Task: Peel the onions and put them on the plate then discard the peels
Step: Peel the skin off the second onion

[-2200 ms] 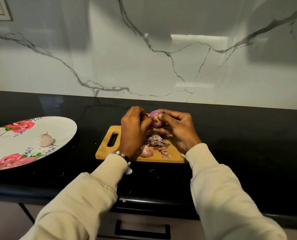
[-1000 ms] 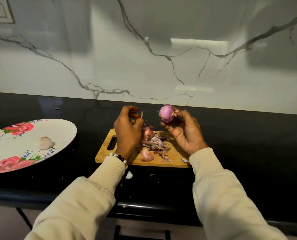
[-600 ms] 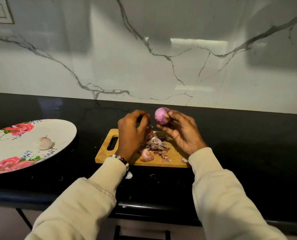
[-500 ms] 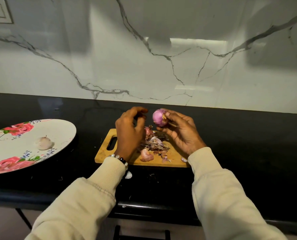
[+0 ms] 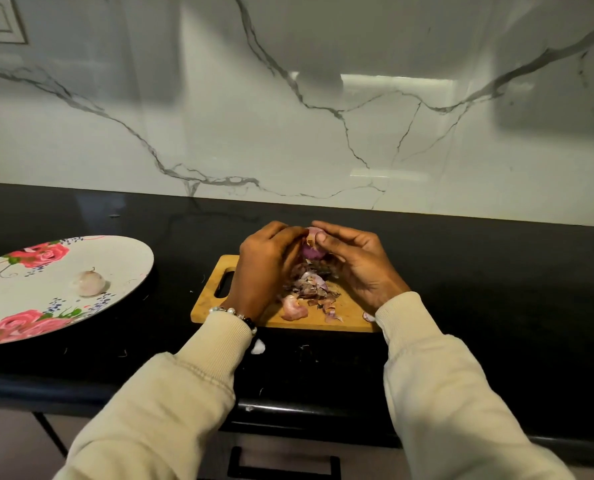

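Both hands have closed together again: a second ago the right hand (image 5: pixel 357 265) held the purple onion (image 5: pixel 311 249) up alone while the left hand (image 5: pixel 266 268) hung apart, and now the left fingertips are back on its skin. The onion sits pinched between the two grips above the cutting board (image 5: pixel 344 318), over the heap of peels (image 5: pixel 309 292). That suggests another layer is about to come off, so peeling is unfinished. One peeled onion (image 5: pixel 88 283) already lies on the plate (image 5: pixel 129 258), well apart on the table (image 5: pixel 496 289).
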